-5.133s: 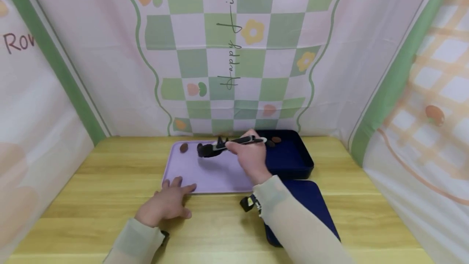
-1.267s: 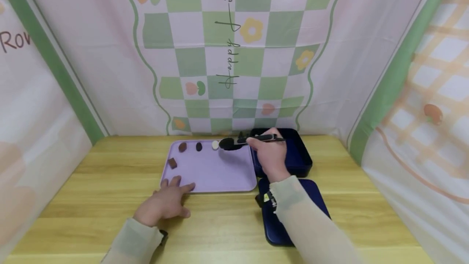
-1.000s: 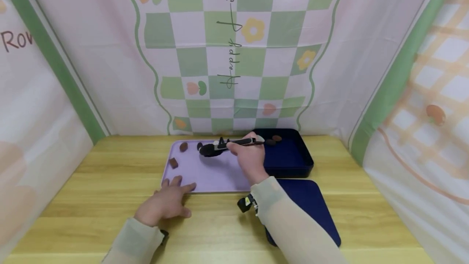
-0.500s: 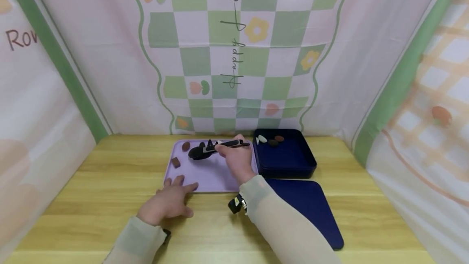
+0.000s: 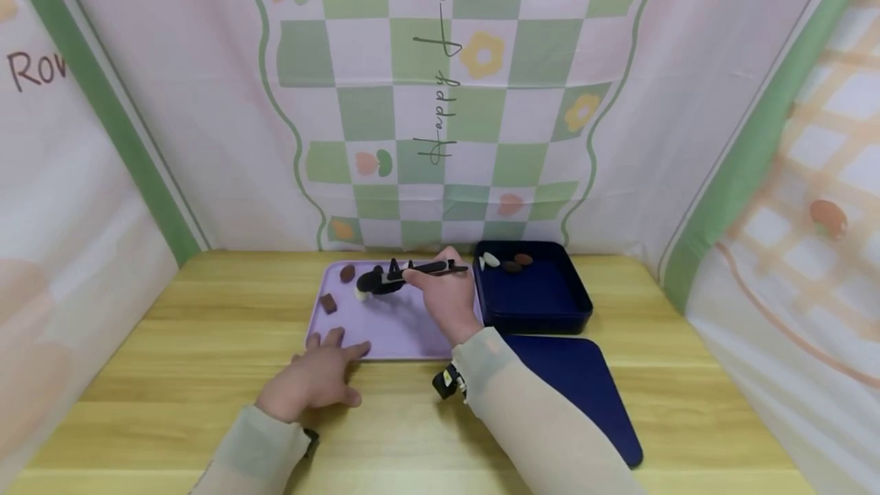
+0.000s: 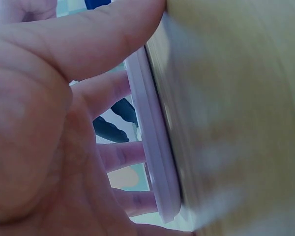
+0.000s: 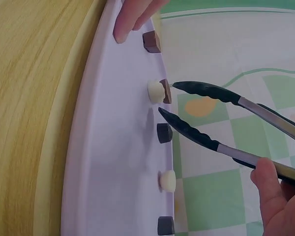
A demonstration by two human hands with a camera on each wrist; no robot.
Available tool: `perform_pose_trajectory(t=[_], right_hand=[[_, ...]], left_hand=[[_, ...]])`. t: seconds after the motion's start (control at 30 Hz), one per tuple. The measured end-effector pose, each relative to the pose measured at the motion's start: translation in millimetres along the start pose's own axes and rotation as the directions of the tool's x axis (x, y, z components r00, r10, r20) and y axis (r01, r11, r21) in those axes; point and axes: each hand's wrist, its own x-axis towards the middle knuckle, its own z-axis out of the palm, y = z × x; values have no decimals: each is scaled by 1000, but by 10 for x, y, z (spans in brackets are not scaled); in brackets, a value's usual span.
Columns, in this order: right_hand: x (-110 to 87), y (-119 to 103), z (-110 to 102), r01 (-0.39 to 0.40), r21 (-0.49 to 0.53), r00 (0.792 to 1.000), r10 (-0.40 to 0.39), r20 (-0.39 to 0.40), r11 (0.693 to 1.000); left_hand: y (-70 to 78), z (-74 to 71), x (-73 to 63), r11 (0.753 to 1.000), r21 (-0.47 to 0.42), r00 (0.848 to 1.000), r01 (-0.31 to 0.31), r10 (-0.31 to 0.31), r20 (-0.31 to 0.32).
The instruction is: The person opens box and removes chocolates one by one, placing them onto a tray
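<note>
My right hand (image 5: pixel 447 296) grips a pair of black-headed kitchen tongs (image 7: pixel 196 135) over the far left part of the lilac tray (image 5: pixel 406 334). In the right wrist view the tong tips stand apart, close by a small white chocolate-like piece (image 7: pixel 156 92) on the tray. Behind that piece a brown oval one (image 7: pixel 167 91) partly shows; a brown square one (image 5: pixel 328 302) lies at the tray's left. Dark (image 7: pixel 164 132) and white (image 7: pixel 167 181) pieces sit along the far rim. My left hand (image 5: pixel 309 382) rests at the tray's near left corner, fingers spread over the rim.
A navy box (image 5: pixel 539 323) stands right of the tray, with white (image 5: pixel 491 259), dark (image 5: pixel 512 267) and reddish-brown (image 5: pixel 523 259) pieces inside. Its flat navy lid (image 5: pixel 584 384) lies in front, partly under my right forearm. Printed curtains (image 5: pixel 474 113) enclose the table's back and sides.
The brown square has come onto the tray since the oldest frame. My right hand reached toward the box and came back left; a white piece now shows below the tong tips. My left hand stays put.
</note>
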Motion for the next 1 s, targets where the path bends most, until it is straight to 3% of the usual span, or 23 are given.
perform_pose_trajectory(t=[0.13,0.3,0.57,0.7,0.83,1.0], right_hand=[[-22,-29,-56,-17,-32,1000,18,21,999],[-18,-27,-322,50,-77,998,-47,32,996],[212,-125,-1107,123,13,983,-120,-141,992],[329,-117,-1518,119,-48,969,-126,-211,992],[457,26,-1822,59,-152,967,-94,-236,987],[563,214,-2019,-125,-164,969,85,-231,979]], left_hand=[[2,3,2,1000,0,1000,0,0,-2],[18,15,-8,1000,-16,1000,-10,10,-5],[34,17,-18,1000,-8,1000,-12,12,-12],[34,13,-26,1000,-8,1000,-11,11,-9],[27,13,-25,1000,-1,1000,-10,10,-12],[24,4,-22,1000,3,1000,-12,12,-17]])
